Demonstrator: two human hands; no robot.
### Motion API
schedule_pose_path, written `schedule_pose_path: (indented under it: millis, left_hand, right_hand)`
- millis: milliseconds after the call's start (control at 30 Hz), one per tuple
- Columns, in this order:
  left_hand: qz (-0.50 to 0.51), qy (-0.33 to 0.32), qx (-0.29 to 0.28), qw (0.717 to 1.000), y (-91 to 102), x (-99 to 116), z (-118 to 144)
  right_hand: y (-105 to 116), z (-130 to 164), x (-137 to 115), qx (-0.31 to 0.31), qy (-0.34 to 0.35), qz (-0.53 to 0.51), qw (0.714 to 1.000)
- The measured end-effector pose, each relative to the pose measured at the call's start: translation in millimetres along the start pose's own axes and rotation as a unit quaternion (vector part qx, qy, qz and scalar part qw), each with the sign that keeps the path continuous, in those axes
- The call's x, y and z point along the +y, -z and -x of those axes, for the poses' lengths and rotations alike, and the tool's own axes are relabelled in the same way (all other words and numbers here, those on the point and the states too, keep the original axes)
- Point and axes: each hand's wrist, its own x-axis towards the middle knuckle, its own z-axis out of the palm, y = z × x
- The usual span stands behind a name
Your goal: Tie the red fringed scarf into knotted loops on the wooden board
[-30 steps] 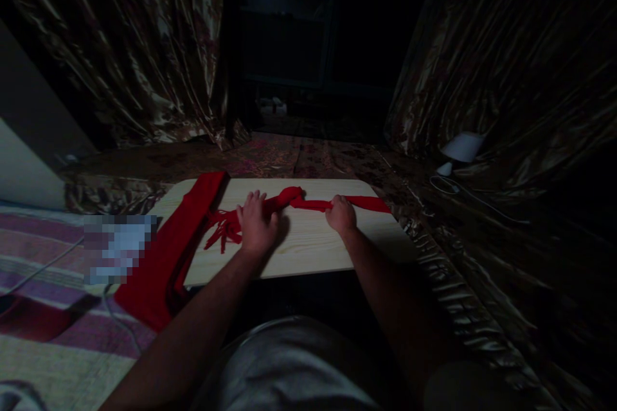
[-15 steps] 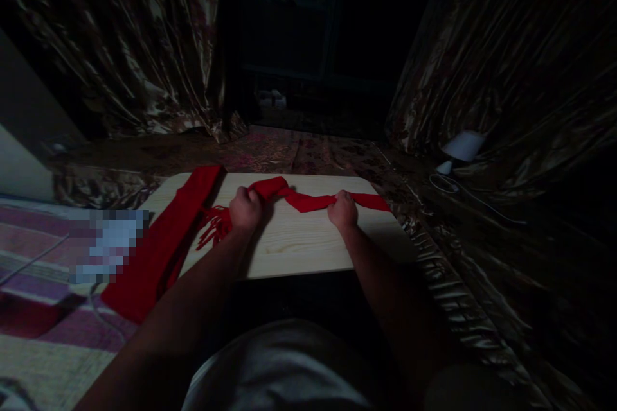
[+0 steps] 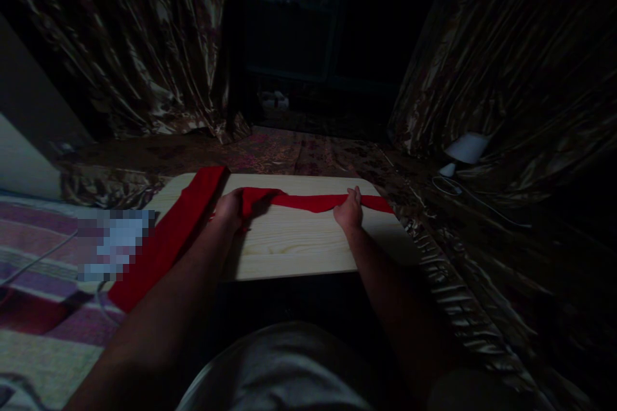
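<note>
A long red scarf (image 3: 308, 203) lies in a narrow strip across the pale wooden tabletop (image 3: 289, 244). My left hand (image 3: 229, 209) is closed on the scarf's left part, where the cloth is bunched; its fringed end is mostly hidden by that hand and forearm. Farther right, my right hand (image 3: 349, 210) has the strip between thumb and fingers, the fingers straighter and pointing away from me. Past it, the strip runs to the table's right edge. A wide folded length of red cloth (image 3: 168, 237) lies slantwise along the table's left side, beside my left forearm.
Left of the table is a striped cover (image 3: 43, 308) with a pale cable and a blurred-out patch (image 3: 118, 241). A small white lamp (image 3: 467, 148) with a cord stands at the right. Patterned curtains (image 3: 159, 45) hang at the back; the room is dark.
My left hand has shifted left, drawing the strip straighter and flatter between the hands. The right hand's fingers have gone from a fist to a looser, straighter hold. The fringe is now mostly covered.
</note>
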Motion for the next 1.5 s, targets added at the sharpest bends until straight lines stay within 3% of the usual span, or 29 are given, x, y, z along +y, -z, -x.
schedule_pose_path:
  millis: [67,167,267,367,433,500,600,700,800,900,967,1133,1233,1500]
  left_hand:
    - [-0.008,0.020,-0.002,1.000,2.3,2.8,-0.5]
    - [-0.064,-0.015,0.086,0.994,5.2,2.5,7.6]
    - [-0.187,-0.189,0.142,0.954,5.8,1.1,25.4]
    - [-0.358,-0.385,0.064,0.849,2.3,1.3,43.2]
    - [-0.433,-0.417,-0.026,0.799,-1.9,0.1,50.5]
    - [-0.493,-0.391,-0.082,0.772,-5.7,-3.0,53.0]
    - [-0.553,-0.322,-0.081,0.764,-8.0,-9.0,51.0]
    - [-0.573,-0.296,-0.058,0.762,-6.5,-11.9,48.1]
    - [-0.569,-0.302,-0.048,0.763,-4.8,-10.8,48.3]
    - [-0.533,-0.360,-0.042,0.765,-6.6,-8.9,51.6]
    - [-0.500,-0.409,-0.072,0.760,-10.8,-9.4,54.1]
    - [-0.441,-0.478,-0.212,0.729,-24.1,-18.8,55.2]
    - [-0.429,-0.482,-0.235,0.727,-28.1,-23.0,53.8]
    - [-0.449,-0.448,-0.278,0.722,-35.0,-13.1,60.5]
  right_hand:
    - [3.6,0.8,-3.8,0.016,0.007,-0.008,1.000]
    - [9.5,4.6,-10.2,0.027,0.014,0.010,0.999]
    - [13.2,9.1,-14.0,0.003,0.045,0.069,0.997]
    - [11.8,10.5,-14.1,-0.030,0.106,0.110,0.988]
    - [8.4,9.2,-13.0,-0.063,0.144,0.110,0.981]
    - [4.4,7.2,-11.6,-0.100,0.172,0.101,0.975]
    - [0.0,5.0,-10.0,-0.131,0.200,0.092,0.967]
    - [-1.5,5.1,-9.3,-0.138,0.206,0.090,0.965]
    - [-0.7,6.3,-10.1,-0.145,0.186,0.098,0.967]
    - [2.2,7.2,-12.5,-0.150,0.183,0.109,0.965]
    - [5.2,7.9,-14.2,-0.147,0.194,0.117,0.963]
    - [11.9,12.2,-16.6,-0.094,0.250,0.098,0.959]
    - [12.5,14.7,-17.3,-0.092,0.298,0.081,0.947]
    - [10.6,18.8,-20.1,-0.099,0.334,0.088,0.933]
